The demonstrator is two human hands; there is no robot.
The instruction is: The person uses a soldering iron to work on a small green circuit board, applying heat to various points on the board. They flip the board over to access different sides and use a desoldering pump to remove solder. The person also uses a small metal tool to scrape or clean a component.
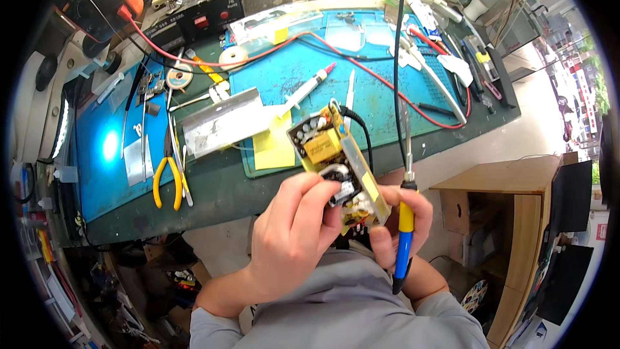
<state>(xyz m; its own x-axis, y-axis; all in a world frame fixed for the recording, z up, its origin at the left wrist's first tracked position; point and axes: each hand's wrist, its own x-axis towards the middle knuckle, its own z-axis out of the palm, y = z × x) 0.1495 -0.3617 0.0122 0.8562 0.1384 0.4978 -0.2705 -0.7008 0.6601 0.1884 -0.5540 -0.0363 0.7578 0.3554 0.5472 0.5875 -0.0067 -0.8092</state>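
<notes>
A small open circuit board (pixel 323 145) with a yellow component, dark wiring and a clear side strip with yellow tape sits tilted above the bench's front edge. My left hand (pixel 290 232) grips its lower left part, fingertips on the dark component. My right hand (pixel 403 226) is closed round a soldering iron (pixel 406 220) with a yellow and blue handle, tip pointing up, and its fingers are at the board's right edge. Behind the board lie a yellow paper (pixel 268 152), a metal plate (pixel 213 123) and a syringe (pixel 303 90).
Yellow-handled pliers (pixel 168 181) and tweezers lie on the left blue mat (pixel 103 174). Red and black cables cross the larger mat (pixel 258 87). Solder spools (pixel 179 77), a dark powered unit (pixel 200 22) and assorted tools line the back and right. A wooden cabinet (pixel 491 181) stands right of my lap.
</notes>
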